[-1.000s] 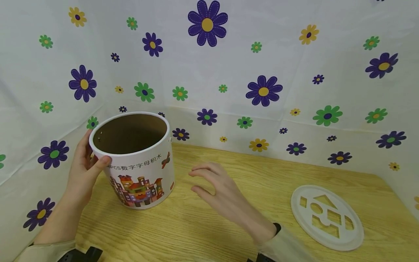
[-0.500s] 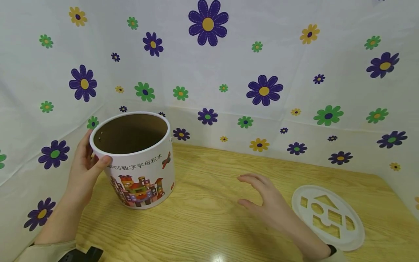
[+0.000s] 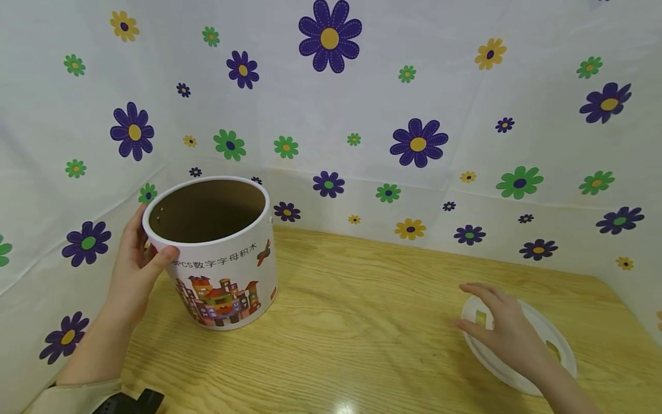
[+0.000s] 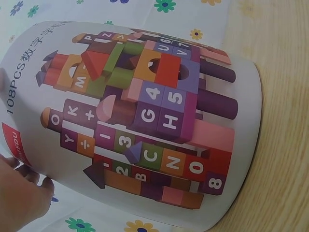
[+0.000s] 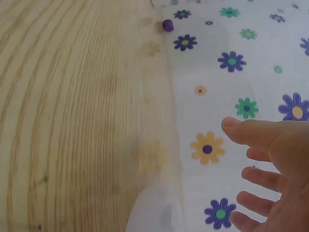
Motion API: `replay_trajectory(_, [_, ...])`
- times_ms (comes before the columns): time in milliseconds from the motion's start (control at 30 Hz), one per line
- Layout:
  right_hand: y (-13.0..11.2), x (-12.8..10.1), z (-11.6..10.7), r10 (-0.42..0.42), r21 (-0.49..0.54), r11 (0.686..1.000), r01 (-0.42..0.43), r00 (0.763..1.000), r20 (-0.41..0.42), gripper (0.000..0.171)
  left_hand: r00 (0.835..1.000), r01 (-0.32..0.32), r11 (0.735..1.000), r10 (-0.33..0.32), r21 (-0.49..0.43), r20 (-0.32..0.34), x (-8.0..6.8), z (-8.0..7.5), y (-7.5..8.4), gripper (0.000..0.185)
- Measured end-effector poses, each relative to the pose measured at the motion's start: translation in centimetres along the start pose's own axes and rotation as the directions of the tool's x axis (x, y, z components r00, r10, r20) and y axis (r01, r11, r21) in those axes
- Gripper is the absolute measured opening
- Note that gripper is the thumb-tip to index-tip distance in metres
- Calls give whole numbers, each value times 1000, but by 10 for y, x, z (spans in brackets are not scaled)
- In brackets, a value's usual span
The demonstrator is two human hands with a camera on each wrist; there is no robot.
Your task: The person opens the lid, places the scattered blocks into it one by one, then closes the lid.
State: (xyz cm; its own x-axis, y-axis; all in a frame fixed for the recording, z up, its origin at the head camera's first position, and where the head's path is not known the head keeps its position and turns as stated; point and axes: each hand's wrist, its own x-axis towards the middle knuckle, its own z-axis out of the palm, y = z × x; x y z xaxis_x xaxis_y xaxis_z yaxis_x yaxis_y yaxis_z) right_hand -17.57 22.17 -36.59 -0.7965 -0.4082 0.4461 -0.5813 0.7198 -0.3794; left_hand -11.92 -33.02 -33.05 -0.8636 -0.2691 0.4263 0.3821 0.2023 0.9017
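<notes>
Fingers [image 4: 21, 193] touch the block-printed tub [image 4: 145, 121] over the wooden table [image 4: 285, 96].

L hand [image 3: 135, 265] fingers curled, gripping; R hand [image 3: 509, 336] fingers spread, palm down

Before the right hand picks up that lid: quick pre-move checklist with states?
1. Bucket held steady: ok, left hand grips its rim, thumb on the front wall.
2. Bucket mouth open and unobstructed: ok, brown inside shows, no lid on it.
3. Bucket flat on the table: cannot tell, it looks tilted towards the camera.
4. Right hand at the white lid: ok, over its left part, fingers spread.
5. Lid actually gripped: not ok, fingers are relaxed, no pinch visible.
6. Lid lying flat: ok.
</notes>
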Motion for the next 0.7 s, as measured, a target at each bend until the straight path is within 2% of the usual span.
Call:
replay_trajectory(100, [21,-9,-9,104,-31,994,-102,993,61,61,1000,11,1000,-11,-7,-3,0,0,0,75])
replay_trajectory(200, [40,-17,-16,209,-57,977,-204,971,113,62,1000,11,1000,-11,-20,1,0,0,0,75])
replay_trajectory(400, [69,-32,-26,290,-179,947,-268,951,111,62,999,-12,999,14,-46,39,0,-4,-5,74])
replay_trajectory(533, [84,-37,-35,412,-259,896,-362,894,177,70,998,-5,1000,6,-27,64,-1,-6,-9,78])
replay_trajectory(667, [96,-40,-44,528,-324,836,-442,808,261,83,997,24,1000,-23,-5,76,-2,-6,-11,81])
replay_trajectory(700, [99,-41,-45,541,-334,829,-448,794,278,85,997,32,999,-31,-5,77,-2,-5,-11,82])
